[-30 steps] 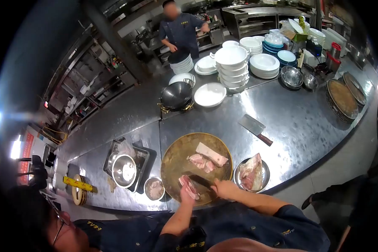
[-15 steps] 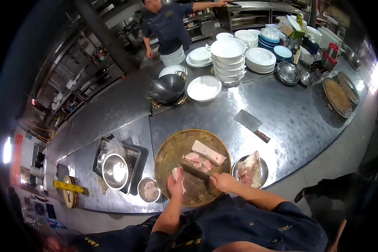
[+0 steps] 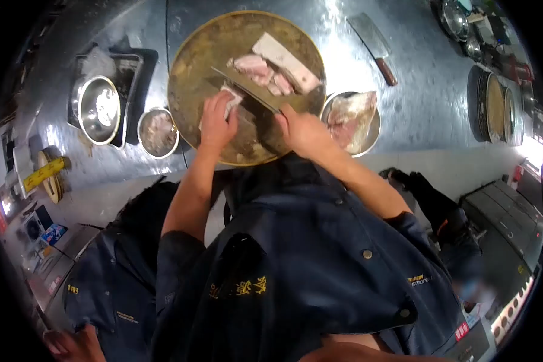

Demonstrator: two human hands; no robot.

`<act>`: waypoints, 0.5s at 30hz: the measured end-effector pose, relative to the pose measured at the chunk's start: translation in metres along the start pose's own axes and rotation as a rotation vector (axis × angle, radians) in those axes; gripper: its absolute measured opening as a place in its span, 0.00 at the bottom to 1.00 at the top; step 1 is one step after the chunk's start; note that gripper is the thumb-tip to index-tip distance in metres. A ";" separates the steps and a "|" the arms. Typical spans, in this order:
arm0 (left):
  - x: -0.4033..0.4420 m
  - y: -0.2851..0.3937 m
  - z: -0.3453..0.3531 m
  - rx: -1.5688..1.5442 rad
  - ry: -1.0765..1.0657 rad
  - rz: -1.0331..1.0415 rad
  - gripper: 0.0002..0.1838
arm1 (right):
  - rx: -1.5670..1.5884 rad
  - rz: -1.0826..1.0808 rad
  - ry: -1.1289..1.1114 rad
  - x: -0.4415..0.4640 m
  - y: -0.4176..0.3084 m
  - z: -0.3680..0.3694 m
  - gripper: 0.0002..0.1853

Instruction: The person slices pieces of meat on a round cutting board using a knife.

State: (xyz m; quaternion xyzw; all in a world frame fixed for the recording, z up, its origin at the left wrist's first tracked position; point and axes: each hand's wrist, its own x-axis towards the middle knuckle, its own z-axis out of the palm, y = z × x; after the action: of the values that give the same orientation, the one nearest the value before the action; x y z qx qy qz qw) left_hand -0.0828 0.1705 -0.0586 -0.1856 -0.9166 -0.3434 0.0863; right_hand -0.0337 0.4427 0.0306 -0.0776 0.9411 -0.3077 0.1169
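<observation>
On the round wooden chopping board (image 3: 193, 72), my right hand (image 3: 308, 134) is closed around the handle of a cleaver (image 3: 250, 92). Its blade lies slantwise across the middle of the board. My left hand (image 3: 217, 120) grips a small piece of pork (image 3: 231, 96) just left of the blade; the fingers cover most of it. Beyond the blade lie several cut pork slices (image 3: 254, 68) and a long pale slab of pork (image 3: 286, 60). A bowl with a large chunk of meat (image 3: 353, 123) stands right of the board.
A second cleaver (image 3: 374, 49) lies on the steel table (image 3: 404, 114) at the right. Left of the board are a small bowl of meat bits (image 3: 158, 133) and a steel bowl (image 3: 99, 111) on a black tray (image 3: 142, 72). Other people in dark clothes stand on both sides.
The view has tipped downward, so the plates and the person across the table are out of sight. My left hand and its pork piece are now lower against the board, close to the blade.
</observation>
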 end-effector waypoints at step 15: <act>0.008 0.022 -0.008 0.379 0.080 -0.132 0.33 | 0.039 0.105 -0.153 0.017 0.022 0.004 0.17</act>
State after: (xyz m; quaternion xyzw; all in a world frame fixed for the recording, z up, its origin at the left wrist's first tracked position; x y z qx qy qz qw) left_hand -0.0809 0.1825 -0.0376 -0.0919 -0.9709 -0.1765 0.1333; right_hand -0.0510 0.4546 0.0113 -0.0491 0.9260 -0.3126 0.2060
